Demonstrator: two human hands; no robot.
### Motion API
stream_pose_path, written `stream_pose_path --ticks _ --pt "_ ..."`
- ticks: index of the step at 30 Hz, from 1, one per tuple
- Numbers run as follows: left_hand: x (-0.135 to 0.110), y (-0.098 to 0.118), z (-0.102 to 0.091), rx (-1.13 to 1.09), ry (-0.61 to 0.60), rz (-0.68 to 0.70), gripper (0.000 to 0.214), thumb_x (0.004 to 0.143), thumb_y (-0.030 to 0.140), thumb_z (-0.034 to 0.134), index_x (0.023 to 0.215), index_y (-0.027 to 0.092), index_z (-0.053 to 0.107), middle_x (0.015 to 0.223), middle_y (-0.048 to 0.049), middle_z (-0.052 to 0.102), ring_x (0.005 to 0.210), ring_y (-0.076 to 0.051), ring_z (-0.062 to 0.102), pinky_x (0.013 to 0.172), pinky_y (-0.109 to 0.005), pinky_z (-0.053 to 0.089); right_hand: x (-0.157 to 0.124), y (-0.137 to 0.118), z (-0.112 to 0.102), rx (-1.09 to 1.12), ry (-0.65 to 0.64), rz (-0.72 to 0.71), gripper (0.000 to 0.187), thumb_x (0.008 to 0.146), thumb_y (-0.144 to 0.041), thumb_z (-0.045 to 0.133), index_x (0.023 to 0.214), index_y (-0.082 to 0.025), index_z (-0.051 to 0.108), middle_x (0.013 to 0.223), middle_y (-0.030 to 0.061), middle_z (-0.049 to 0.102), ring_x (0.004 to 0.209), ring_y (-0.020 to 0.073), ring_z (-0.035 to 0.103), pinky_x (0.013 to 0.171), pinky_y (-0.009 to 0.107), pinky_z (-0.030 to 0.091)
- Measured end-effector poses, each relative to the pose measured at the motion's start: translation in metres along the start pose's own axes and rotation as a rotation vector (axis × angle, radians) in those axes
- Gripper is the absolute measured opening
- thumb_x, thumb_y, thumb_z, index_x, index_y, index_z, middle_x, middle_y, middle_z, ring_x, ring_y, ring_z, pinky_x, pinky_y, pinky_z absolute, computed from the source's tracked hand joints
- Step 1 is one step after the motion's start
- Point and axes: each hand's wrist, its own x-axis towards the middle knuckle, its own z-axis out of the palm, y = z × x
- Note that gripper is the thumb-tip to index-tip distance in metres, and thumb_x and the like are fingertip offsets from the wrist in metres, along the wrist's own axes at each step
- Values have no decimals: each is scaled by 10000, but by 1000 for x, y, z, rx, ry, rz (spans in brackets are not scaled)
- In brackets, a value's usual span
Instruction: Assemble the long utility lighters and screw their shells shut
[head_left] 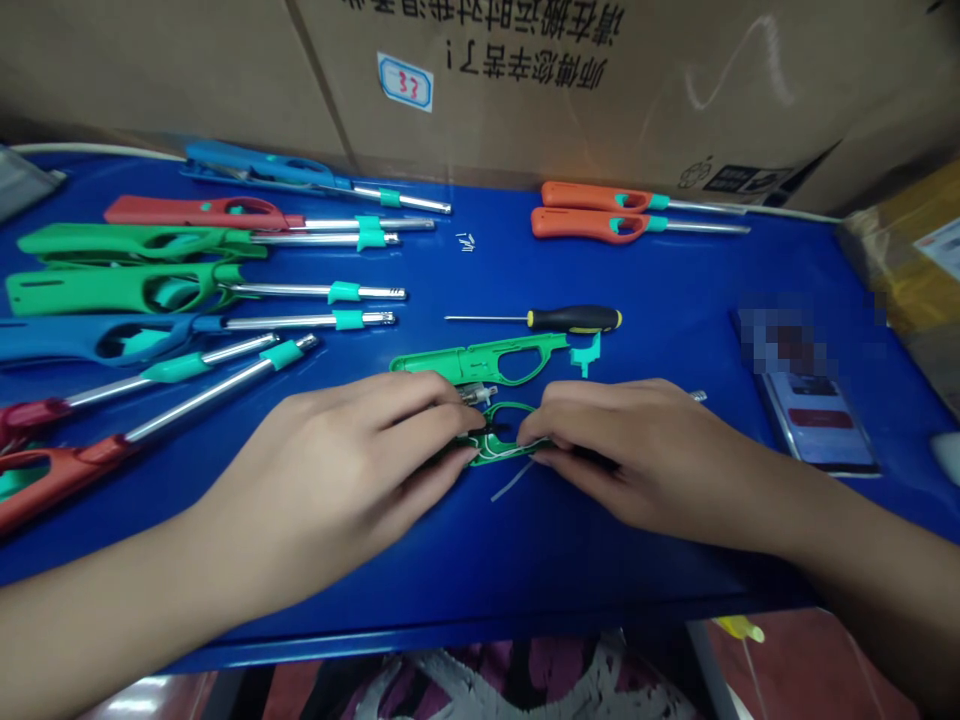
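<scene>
Between my hands lies a green lighter half-shell (512, 447) with a loop-shaped opening, a white wire and a black part inside. My left hand (375, 445) grips its left end, fingers bent over it. At its right end, my right hand (600, 440) pinches the shell near the metal tube, which is mostly covered. A thin clear strip (513, 481) sticks out below my right fingertips. Just beyond lies the other green half-shell (465, 362), inner side up, with a teal trigger piece (586, 354) at its right end. A small clear and metal part (478, 395) sits by my left fingertips.
A black and yellow screwdriver (576, 319) lies behind the shells, with small screws (466, 243) farther back. Several long lighters (127, 290) line the left. Two orange lighters (592, 226) lie at the back right, a phone (821, 420) at the right. A cardboard box (480, 130) borders the blue table (420, 590).
</scene>
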Motion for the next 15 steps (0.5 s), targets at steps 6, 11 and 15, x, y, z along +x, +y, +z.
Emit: stream_pose_path --ticks 6,11,15 --pt "0 1 0 -10 -13 0 221 1082 231 515 1173 199 715 1082 -59 753 918 -240 756 732 -374 633 -1 -1 1 13 1 21 127 1041 -173 556 1126 -248 614 1049 -29 714 849 115 653 700 271 386" --pt "-1 1 0 2 -11 2 229 1063 212 527 1192 197 715 1099 -67 758 950 -242 757 755 -364 634 -2 -3 0 -10 5 41 89 1030 -193 576 1079 -244 630 1015 -25 740 804 120 661 669 275 375" --pt "-1 1 1 3 -6 3 245 1062 211 519 1199 195 721 1108 -72 757 959 -245 758 766 -366 638 -2 -4 -1 -24 17 49 96 1005 -186 603 1065 -240 656 999 -25 757 784 120 669 655 272 376"
